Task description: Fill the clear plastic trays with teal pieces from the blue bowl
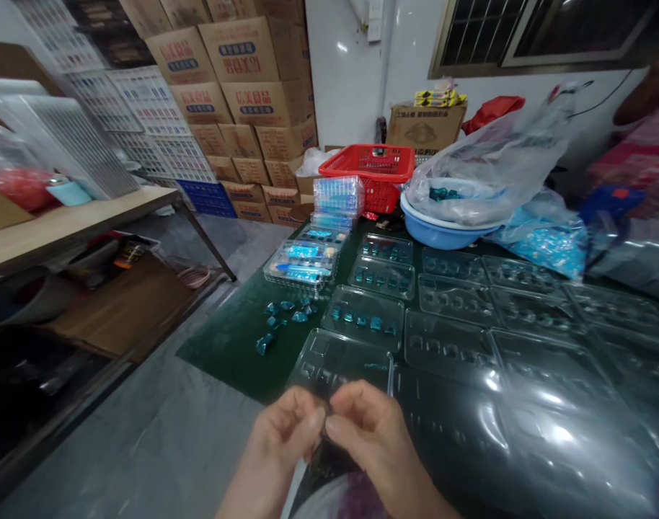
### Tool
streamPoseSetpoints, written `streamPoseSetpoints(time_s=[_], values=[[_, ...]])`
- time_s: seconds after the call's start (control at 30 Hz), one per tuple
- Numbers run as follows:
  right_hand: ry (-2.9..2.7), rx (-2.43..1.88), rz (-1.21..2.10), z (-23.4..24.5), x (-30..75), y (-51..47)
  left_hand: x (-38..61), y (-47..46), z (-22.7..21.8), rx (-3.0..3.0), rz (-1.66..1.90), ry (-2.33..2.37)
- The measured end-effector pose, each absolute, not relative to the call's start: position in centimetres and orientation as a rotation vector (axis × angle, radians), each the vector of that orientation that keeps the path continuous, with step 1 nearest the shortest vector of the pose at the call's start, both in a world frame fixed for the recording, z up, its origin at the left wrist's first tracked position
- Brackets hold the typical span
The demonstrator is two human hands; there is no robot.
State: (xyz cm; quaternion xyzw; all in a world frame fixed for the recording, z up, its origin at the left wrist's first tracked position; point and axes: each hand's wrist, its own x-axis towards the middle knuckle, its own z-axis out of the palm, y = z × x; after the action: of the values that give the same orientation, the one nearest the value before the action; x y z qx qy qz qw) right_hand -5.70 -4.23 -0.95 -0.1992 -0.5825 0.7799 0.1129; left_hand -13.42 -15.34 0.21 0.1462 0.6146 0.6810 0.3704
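My left hand (286,432) and my right hand (370,436) meet at the near edge of the green table (221,346). Thumbs and forefingers are pinched together, nearly touching; whatever lies between them is too small or hidden to name. Just beyond my fingertips sits a clear plastic tray (340,353) with moulded hollows. Behind it, another clear tray (365,317) holds a row of small teal foil-wrapped pieces (362,319), and two farther trays (382,277) are filled alike. Several loose teal wrapped pieces (300,316) lie on the table to the left.
Several vacant clear trays (453,346) cover the table's right side. Stacked filled packs (302,263), a red basket (370,169), a blue basin (443,231) with a plastic bag and a bag of blue-white pieces (549,234) stand behind. A person's pink sleeve (643,162) shows at right.
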Motion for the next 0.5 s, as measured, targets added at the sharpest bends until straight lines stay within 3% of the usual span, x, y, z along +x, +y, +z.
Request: streamPoseSetpoints(time_s=[0.27,0.5], values=[[-2.321,-0.295,1.617,-0.1,-6.1,-4.7,-13.5,-16.2,0.4,0.428,1.731,1.960],[-2.442,-0.336,1.287,0.8,-8.8,-4.2,-15.3,-15.5,-0.1,0.189,1.969,1.546]])
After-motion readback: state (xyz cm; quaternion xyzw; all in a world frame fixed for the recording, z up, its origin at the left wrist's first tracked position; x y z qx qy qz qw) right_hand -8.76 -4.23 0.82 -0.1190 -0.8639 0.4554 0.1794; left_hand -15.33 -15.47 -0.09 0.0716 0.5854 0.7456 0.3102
